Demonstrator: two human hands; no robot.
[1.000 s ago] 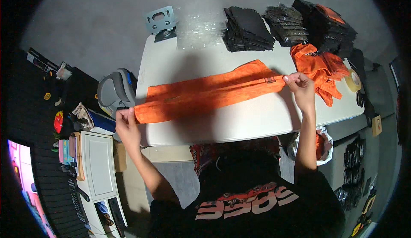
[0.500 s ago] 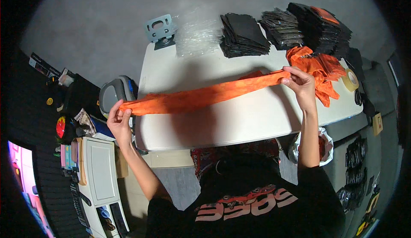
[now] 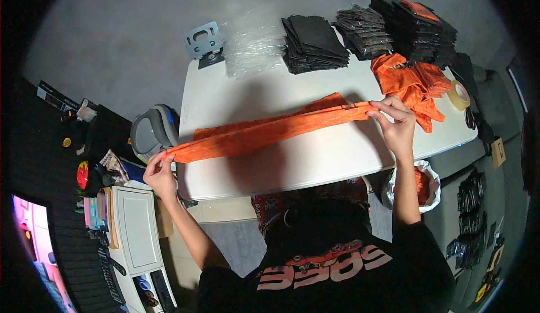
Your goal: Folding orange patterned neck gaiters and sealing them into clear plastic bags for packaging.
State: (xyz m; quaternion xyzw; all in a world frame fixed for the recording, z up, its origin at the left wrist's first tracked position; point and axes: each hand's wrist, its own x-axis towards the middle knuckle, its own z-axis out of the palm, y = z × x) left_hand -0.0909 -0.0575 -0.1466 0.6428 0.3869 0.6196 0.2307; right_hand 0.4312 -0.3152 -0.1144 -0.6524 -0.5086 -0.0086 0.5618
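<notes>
A long strip of orange cloth (image 3: 264,134) is stretched between my two hands above the white table (image 3: 315,164). My left hand (image 3: 161,172) pinches its left end near the table's left edge. At the other end, my right hand (image 3: 395,120) grips a corner between thumb and fingers. Behind the taut front edge, a second layer of the cloth hangs or lies toward the far side, partly hidden. Just beyond my right hand lies a crumpled pile of orange cloth (image 3: 413,85).
Along the far edge stand a grey metal stand (image 3: 203,40), clear plastic sleeves (image 3: 253,46), black flat packets (image 3: 316,43) and more stacked packets (image 3: 413,32). A tape roll (image 3: 459,95) sits at the right. Below the right edge is a bag (image 3: 429,186) holding orange cloth.
Both hands have come slightly nearer to me, still pinching the cloth's ends. The strip has partly opened, its back layer now showing separate behind the front edge. The view has shifted a little.
</notes>
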